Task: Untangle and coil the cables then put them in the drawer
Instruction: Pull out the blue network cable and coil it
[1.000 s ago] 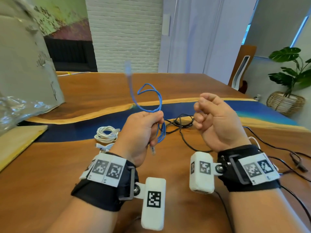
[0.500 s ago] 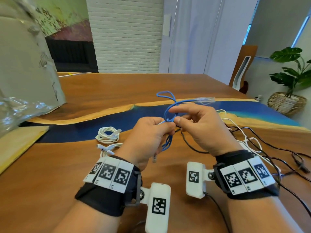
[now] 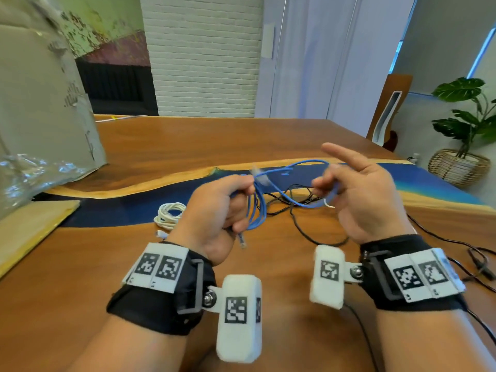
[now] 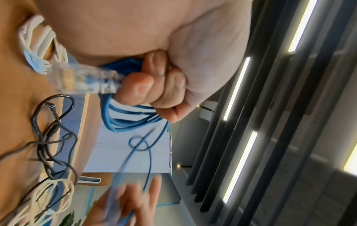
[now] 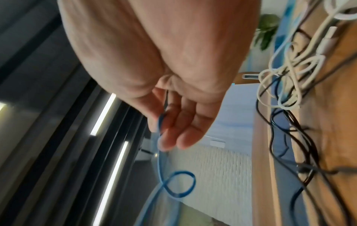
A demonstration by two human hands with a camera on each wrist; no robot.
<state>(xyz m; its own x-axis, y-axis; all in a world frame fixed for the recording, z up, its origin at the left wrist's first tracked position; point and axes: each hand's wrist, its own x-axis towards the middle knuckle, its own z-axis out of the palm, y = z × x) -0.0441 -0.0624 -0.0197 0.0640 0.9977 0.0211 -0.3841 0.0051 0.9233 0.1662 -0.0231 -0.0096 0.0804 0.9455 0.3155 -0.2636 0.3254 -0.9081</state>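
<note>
Above wooden table point(image 3: 166, 146) — left hand point(image 3: 214, 210) grips blue cable point(image 3: 257, 208), right hand point(image 3: 359, 194) pinches it.

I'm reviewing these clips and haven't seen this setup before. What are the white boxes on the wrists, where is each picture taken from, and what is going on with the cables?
No robot here: a person works with bare hands. The white boxes on the wristbands are cameras; a third is worn on the head. The big picture is the head view; the other two look along each hand.

The left hand grips a bundle of loops of the blue cable, one clear plug sticking out of the fist. The right hand pinches the same cable further along, forefinger pointing out.

On the wooden table lie a coiled white cable and tangled black cables. No drawer is visible.
</note>
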